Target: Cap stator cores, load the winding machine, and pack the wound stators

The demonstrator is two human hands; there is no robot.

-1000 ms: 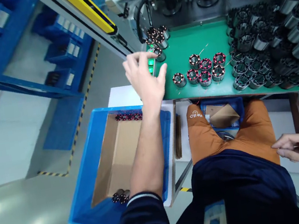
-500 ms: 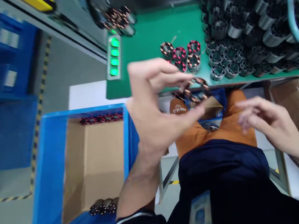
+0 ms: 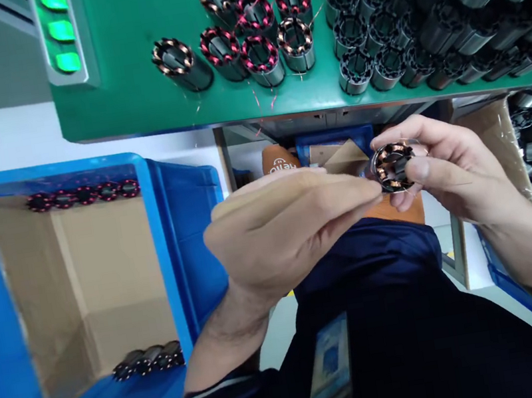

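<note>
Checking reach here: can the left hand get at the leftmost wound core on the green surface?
Likely yes: nothing visible stands between the left hand and the leftmost wound core, though that hand is at, perhaps touching, the held core in the right hand.

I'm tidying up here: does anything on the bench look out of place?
Yes: pink wire scraps lie on the bench, in front of the wound cores. They look like stray offcuts, apparently attached to no core.
</note>
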